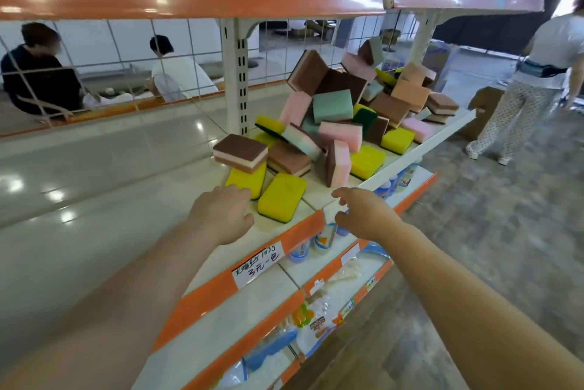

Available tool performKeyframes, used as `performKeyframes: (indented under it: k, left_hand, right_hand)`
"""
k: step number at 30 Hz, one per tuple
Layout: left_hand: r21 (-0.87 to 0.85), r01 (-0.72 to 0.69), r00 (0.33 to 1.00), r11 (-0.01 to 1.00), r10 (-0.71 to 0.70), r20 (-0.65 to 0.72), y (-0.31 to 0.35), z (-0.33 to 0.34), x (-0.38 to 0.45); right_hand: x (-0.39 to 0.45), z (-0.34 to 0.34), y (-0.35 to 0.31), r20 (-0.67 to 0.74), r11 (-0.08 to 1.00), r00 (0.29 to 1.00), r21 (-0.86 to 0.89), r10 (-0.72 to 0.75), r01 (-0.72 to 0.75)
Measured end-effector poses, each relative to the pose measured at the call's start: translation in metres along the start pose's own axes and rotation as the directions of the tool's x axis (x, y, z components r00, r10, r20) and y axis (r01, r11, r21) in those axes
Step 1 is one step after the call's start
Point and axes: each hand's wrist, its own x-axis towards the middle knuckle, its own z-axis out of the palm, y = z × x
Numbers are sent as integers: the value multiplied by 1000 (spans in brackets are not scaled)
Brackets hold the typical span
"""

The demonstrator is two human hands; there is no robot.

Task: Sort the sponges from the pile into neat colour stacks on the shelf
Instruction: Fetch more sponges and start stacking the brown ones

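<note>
Both hands reach out over the front of the shelf (158, 149), and neither holds anything. The left hand (221, 212) hovers with relaxed fingers right at the near end of a yellow sponge (246, 179) that lies flat under a brown sponge (240, 152); whether the fingertips touch it I cannot tell. A second yellow sponge (282, 197) lies just beside it to the right. The right hand (363, 212) hangs loosely curled over the shelf's front edge, apart from any sponge. Behind them the pile (347, 105) sits jumbled on the right part of the shelf: pink, green, brown, orange and yellow pieces leaning every way against the wire mesh back (126, 51). A handwritten price tag (257, 263) sits on the orange edge strip below.
</note>
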Motion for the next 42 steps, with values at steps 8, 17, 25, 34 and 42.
performKeyframes:
  k: [8,17,25,34,42]
  left_hand:
    - [5,-37,996,999,38,-82,-4,-10,56]
    - [-5,-17,993,1000,17,-117,-2,-15,89]
    - [-76,7,990,997,-18,-141,30,-22,134]
    - [-114,56,991,992,-69,-116,65,-23,184]
    - [-140,143,989,980,-148,-24,73,-27,209]
  right_hand:
    - [48,-17,-2,-110,999,993,-16,-43,41]
    - [86,-33,4,-185,995,978,-63,-93,83]
    - [131,-55,43,-180,988,973,-72,-146,135]
    - [184,-88,83,-216,965,941,-86,-262,249]
    - [227,-101,100,-206,949,927,-104,-313,297]
